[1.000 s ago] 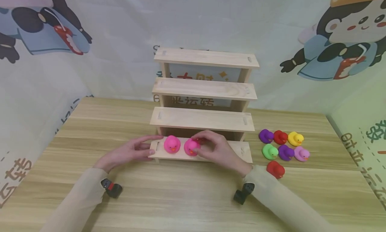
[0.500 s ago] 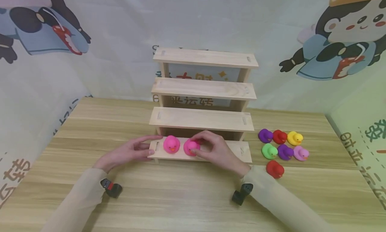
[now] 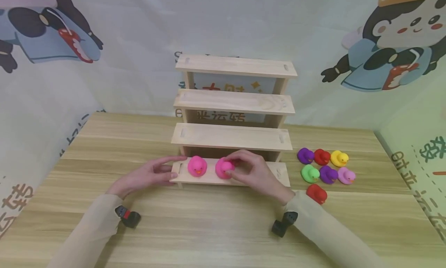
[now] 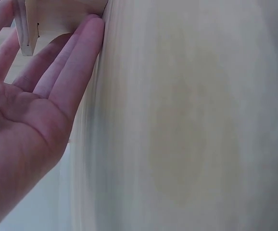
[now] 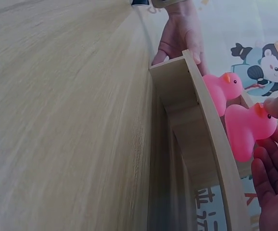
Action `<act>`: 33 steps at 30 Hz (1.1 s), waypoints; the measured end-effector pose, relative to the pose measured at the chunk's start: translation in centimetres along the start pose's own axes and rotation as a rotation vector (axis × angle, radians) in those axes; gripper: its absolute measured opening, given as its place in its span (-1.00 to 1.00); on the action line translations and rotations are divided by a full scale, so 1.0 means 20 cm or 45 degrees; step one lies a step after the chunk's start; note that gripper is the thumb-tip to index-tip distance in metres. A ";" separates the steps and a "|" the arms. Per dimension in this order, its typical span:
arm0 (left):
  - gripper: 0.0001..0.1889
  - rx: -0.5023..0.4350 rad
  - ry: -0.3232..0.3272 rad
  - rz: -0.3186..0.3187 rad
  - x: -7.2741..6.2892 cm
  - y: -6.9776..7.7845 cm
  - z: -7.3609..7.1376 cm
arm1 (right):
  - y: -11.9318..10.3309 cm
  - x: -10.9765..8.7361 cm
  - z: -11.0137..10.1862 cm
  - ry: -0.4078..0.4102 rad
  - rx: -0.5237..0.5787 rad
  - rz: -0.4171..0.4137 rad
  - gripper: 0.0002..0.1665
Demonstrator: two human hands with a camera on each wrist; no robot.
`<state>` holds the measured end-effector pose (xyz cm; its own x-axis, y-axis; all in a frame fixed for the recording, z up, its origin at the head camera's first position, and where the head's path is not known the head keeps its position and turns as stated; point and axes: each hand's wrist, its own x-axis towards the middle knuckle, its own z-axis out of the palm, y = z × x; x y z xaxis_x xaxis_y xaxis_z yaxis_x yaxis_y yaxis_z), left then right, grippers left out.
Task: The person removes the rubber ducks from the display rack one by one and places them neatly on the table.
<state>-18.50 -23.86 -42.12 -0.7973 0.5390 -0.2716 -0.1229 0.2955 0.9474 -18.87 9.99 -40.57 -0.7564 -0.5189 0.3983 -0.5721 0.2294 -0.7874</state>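
Observation:
Two pink rubber ducks stand on the lowest step of a wooden tiered shelf (image 3: 231, 136). The left pink duck (image 3: 197, 166) faces front, with no hand on it. My right hand (image 3: 256, 173) pinches the right pink duck (image 3: 223, 167) between thumb and fingers; its beak is partly covered by the thumb in the head view. In the right wrist view this duck (image 5: 247, 127) appears between the fingertips. At the step's left end, my left hand (image 3: 148, 175) touches the board with thumb and index finger. Its other fingers (image 4: 79, 62) lie straight, below the board, in the left wrist view.
Several small ducks sit on the table to the shelf's right: purple (image 3: 305, 156), red (image 3: 322, 156), yellow (image 3: 339, 158), green (image 3: 310, 173) and light pink (image 3: 346, 176) among them. Another red duck (image 3: 316, 193) is close to my right sleeve (image 3: 324, 217). A printed cloth backdrop (image 3: 139, 47) surrounds the table.
My right hand has moved slightly right along the lowest step with the right pink duck, widening the space between the two ducks. My left hand stays at the step's left end.

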 end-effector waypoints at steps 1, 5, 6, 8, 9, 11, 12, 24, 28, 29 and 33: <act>-0.34 0.001 0.002 -0.001 0.00 0.00 0.00 | 0.00 0.00 0.00 0.000 -0.001 -0.002 -0.65; -0.34 -0.001 0.003 0.001 0.00 -0.01 0.00 | 0.00 -0.02 -0.03 0.003 -0.004 -0.010 -0.66; -0.34 -0.002 0.004 -0.001 0.00 -0.01 0.00 | 0.00 -0.02 -0.03 0.004 -0.005 -0.010 -0.66; -0.34 -0.002 0.006 -0.001 0.00 -0.01 0.00 | -0.01 -0.03 -0.05 0.008 -0.009 -0.009 -0.66; -0.34 -0.003 0.007 -0.004 0.00 -0.01 0.00 | -0.01 -0.03 -0.05 0.009 -0.011 -0.006 -0.66; -0.34 0.000 0.010 -0.006 0.00 -0.01 0.00 | -0.01 -0.04 -0.07 0.014 -0.008 0.005 -0.66; -0.34 0.001 0.012 -0.006 0.00 -0.01 0.00 | -0.01 -0.05 -0.07 0.016 -0.009 0.011 -0.66; -0.34 0.004 0.013 0.011 0.00 -0.01 0.00 | 0.00 -0.09 -0.14 0.055 -0.025 0.030 -0.67; -0.35 0.019 0.011 0.018 0.00 -0.01 0.00 | 0.01 -0.11 -0.16 0.059 -0.026 0.017 -0.67; -0.35 0.023 0.009 0.023 0.00 -0.01 0.00 | 0.01 -0.11 -0.17 0.059 -0.027 0.014 -0.67; -0.36 0.038 0.005 0.030 0.00 -0.01 0.00 | 0.01 -0.14 -0.20 0.054 -0.032 0.036 -0.67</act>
<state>-18.50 -23.97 -42.26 -0.8023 0.5427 -0.2484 -0.0865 0.3062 0.9480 -18.17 14.69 -39.92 -0.7848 -0.4764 0.3963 -0.5579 0.2646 -0.7866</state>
